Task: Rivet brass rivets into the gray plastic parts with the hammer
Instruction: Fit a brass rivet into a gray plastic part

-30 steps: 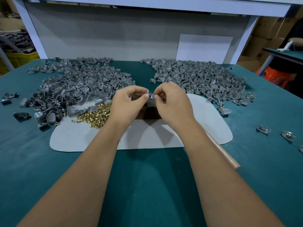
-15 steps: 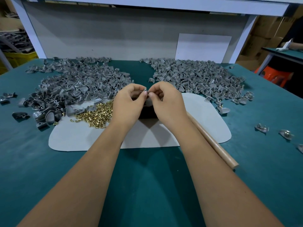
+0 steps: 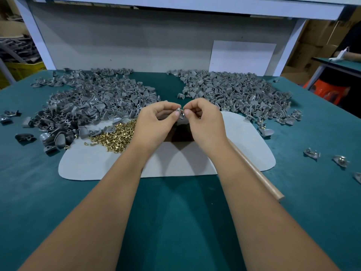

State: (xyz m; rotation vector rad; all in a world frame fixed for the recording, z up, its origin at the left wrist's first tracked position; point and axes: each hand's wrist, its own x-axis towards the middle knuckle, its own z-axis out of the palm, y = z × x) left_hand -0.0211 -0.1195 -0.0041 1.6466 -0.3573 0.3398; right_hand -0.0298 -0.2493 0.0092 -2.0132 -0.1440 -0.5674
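My left hand (image 3: 154, 124) and my right hand (image 3: 205, 122) meet above the grey mat (image 3: 93, 163), both pinching one small gray plastic part (image 3: 181, 113) between thumbs and fingertips. Whether a rivet sits in it I cannot tell. A heap of brass rivets (image 3: 115, 136) lies on the mat just left of my left wrist. The hammer's wooden handle (image 3: 259, 175) lies on the table under my right forearm; its head is hidden. A dark block (image 3: 181, 134) sits on the mat below my hands.
Two big piles of gray plastic parts lie on the green table, one at the back left (image 3: 91, 106) and one at the back right (image 3: 240, 94). A few single parts (image 3: 311, 153) lie at the right edge. A white backboard (image 3: 156, 45) closes the rear.
My hands stayed together on the small part, with fingers shifting slightly. The hammer handle shows more from under my right forearm than one second ago.
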